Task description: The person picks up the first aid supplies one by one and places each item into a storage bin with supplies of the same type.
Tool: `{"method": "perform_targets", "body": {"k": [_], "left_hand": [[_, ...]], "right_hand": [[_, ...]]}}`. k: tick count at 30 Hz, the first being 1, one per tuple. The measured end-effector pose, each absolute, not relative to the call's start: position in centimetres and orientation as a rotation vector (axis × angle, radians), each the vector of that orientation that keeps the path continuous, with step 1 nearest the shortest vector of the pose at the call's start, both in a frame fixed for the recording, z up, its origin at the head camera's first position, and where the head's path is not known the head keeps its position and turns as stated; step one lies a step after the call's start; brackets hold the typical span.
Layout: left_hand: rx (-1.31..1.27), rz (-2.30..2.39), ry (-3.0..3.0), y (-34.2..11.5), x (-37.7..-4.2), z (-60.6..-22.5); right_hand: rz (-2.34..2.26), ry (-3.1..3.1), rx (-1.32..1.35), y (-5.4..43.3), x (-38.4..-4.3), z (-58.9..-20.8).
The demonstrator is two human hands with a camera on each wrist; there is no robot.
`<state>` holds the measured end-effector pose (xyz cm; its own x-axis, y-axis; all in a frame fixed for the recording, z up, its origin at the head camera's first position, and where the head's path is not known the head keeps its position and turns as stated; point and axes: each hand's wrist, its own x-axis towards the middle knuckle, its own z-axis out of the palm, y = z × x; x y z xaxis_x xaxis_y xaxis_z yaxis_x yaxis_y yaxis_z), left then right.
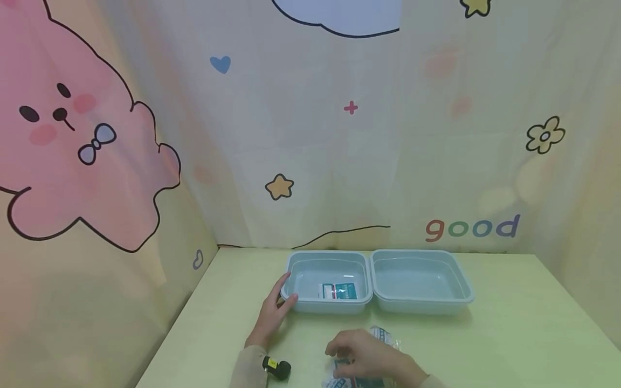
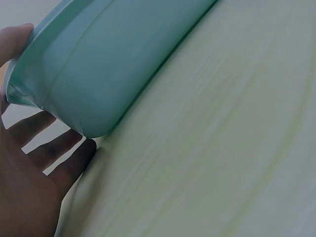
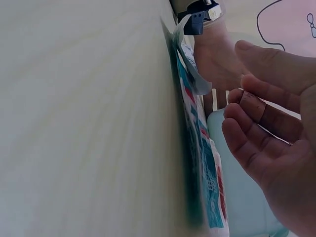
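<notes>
My left hand [image 1: 271, 315] rests against the left end of the left pale-blue plastic tub [image 1: 324, 307]. In the left wrist view its thumb lies at the rim and its straight, spread fingers touch the outer wall. A flat blue-and-white packet [image 1: 345, 291] with a red stripe lies inside this tub. My right hand [image 1: 361, 353] hovers over several similar packets [image 1: 380, 334] on the table, partly hiding them. The right wrist view shows its loosely bent fingers apart from the packets [image 3: 210, 182], with nothing between them. A brown band [image 3: 252, 105] circles one finger.
A second pale-blue tub [image 1: 422, 306] stands right beside the first, with nothing visible in it. Both stand on a pale yellow-green table [image 1: 514, 323]. A printed curtain [image 1: 310, 134] rises behind the table. A black device [image 1: 276, 368] is strapped at my left wrist.
</notes>
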<state>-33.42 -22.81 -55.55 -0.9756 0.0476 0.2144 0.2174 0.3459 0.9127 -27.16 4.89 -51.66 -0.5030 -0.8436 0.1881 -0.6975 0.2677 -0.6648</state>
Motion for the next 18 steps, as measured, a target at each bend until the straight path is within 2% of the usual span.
{"method": "perform_targets", "body": {"k": [18], "left_hand": [[-0.258,-1.67,-2.451,-22.89,-33.42,-55.61]], "right_hand": [[-0.844,2.309,-1.329,4.7,-27.0,-51.45]]}}
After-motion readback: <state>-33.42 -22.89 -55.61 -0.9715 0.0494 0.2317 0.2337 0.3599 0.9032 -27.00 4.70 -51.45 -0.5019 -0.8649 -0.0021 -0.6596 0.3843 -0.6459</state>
